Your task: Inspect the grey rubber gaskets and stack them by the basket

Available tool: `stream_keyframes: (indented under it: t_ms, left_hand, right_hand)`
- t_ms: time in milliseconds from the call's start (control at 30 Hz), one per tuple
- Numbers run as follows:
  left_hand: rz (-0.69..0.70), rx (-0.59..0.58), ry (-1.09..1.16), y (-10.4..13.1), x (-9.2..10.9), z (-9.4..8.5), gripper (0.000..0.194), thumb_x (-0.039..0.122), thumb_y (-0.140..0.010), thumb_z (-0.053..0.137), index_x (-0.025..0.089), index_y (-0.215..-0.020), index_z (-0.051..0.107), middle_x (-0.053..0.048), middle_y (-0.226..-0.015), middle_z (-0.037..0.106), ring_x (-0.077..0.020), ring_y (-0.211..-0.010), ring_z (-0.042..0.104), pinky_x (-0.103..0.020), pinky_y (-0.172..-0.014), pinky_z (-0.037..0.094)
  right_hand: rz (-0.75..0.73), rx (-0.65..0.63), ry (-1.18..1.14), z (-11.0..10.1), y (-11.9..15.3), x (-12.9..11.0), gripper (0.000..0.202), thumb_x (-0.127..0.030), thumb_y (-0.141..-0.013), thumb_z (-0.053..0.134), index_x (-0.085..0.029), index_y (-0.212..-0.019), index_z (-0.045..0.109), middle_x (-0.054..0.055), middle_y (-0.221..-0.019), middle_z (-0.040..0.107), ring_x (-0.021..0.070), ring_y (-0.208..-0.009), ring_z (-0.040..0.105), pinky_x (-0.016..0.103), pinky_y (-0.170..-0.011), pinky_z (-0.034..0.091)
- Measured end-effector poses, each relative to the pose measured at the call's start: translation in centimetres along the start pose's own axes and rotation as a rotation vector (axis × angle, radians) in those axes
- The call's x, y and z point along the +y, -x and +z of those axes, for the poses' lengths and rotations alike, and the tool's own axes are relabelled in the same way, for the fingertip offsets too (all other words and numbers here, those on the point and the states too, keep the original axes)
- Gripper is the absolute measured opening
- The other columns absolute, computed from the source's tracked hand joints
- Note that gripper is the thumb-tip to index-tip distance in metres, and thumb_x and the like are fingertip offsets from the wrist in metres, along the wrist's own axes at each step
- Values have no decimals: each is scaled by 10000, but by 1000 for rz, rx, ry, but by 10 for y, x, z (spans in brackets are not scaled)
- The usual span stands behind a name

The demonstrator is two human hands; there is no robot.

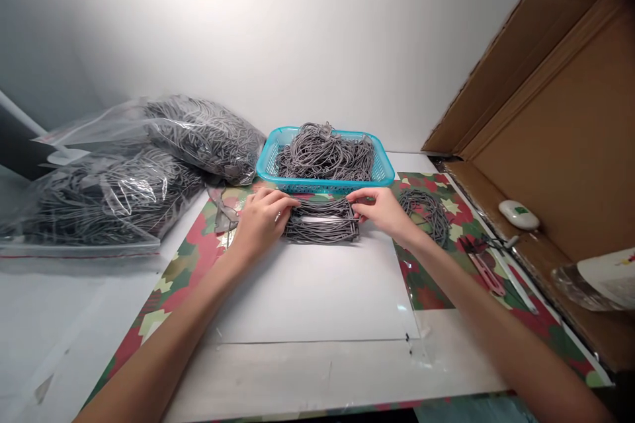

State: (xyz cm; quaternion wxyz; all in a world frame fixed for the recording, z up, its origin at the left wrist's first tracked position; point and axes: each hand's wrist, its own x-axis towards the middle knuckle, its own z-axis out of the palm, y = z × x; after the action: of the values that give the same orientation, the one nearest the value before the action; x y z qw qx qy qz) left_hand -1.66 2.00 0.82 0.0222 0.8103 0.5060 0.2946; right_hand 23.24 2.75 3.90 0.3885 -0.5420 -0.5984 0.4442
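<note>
Rows of grey elastic-looking cords (321,232) lie side by side across the far part of a white sheet (307,297), with a narrow gap between two groups. At their left end, my left hand (265,213) is closed, thumb and fingers pinching a cord. My right hand (380,210) pinches at the right end, its fingertips on the upper group's edge. A cord seems to run between both hands, though its ends are hidden by the fingers. Just beyond, a blue plastic basket (325,184) holds a tangled heap of grey cords (322,153).
Clear bags (114,198) stuffed with grey cords stand on the left. A loose cord coil (430,215) lies right of the sheet, near pink-handled scissors (489,274). A white oval object (518,215) rests by the cardboard wall (555,112) on the right.
</note>
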Motion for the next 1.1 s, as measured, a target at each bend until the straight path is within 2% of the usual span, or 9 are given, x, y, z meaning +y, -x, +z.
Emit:
stream_keyframes:
  t_ms: [267,467,667,800,900,967,1033,1067,1100]
  left_hand:
    - [-30,-26,-32,0,-1,-2,301,241,-952,414,212,-1098,675,-98,-1061,676,-268,-1067,574,-414,-895,436]
    - [-80,-26,-5,4,-8,-4,309,237,-934,396,187,-1106,648,-101,-1074,660,-249,-1014,622,-368,-830,478]
    - [-131,38,76,5,-9,-6,304,153,-870,394,166,-1017,660,-78,-1022,691,-189,-870,657,-320,-797,507]
    - [-160,120,133,3,-4,-15,275,123,-829,432,183,-950,672,-37,-947,708,-160,-831,654,-290,-782,525]
    - [-196,225,163,4,8,-29,242,168,-854,472,186,-989,672,-40,-972,694,-156,-810,645,-308,-776,543]
    - [-205,325,201,8,23,-42,195,204,-860,532,201,-988,678,-33,-976,683,-165,-825,639,-330,-778,554]
    - [-149,409,242,14,45,-55,145,209,-860,581,229,-964,681,-14,-939,665,-174,-830,628,-358,-790,552]
    - [-107,359,286,17,58,-61,156,195,-868,586,249,-987,671,-9,-975,657,-183,-875,626,-368,-806,547]
    - [-43,381,348,20,70,-66,144,180,-859,604,264,-957,668,-2,-944,652,-183,-858,627,-361,-763,550]
  right_hand:
    - [-134,11,284,-4,8,4,274,-146,-732,610,-156,-970,745,0,-694,651,117,-582,554,271,-592,462]
    - [-235,77,398,-6,23,-6,236,-125,-771,587,-172,-949,735,60,-999,687,129,-692,571,307,-717,472]
    - [-373,206,379,-6,43,-5,169,-176,-857,531,-180,-915,690,65,-996,664,114,-611,545,283,-629,473]
    - [-440,263,361,-3,60,0,163,-174,-884,503,-197,-897,664,53,-959,660,115,-600,545,279,-602,467]
    - [-476,243,372,0,74,2,179,-159,-902,479,-210,-913,650,48,-943,653,125,-637,552,277,-604,466]
    - [-483,198,366,2,83,2,191,-150,-911,466,-213,-925,646,51,-943,646,131,-658,550,279,-613,467]
    - [-474,139,357,4,91,1,188,-153,-917,470,-211,-964,642,56,-971,639,132,-676,545,284,-639,474]
    - [-461,106,347,6,94,0,182,-163,-919,480,-210,-999,638,58,-997,634,133,-691,545,289,-663,481]
    - [-438,65,329,8,97,-1,185,-182,-920,498,-211,-1048,629,61,-1031,630,136,-721,551,295,-694,489]
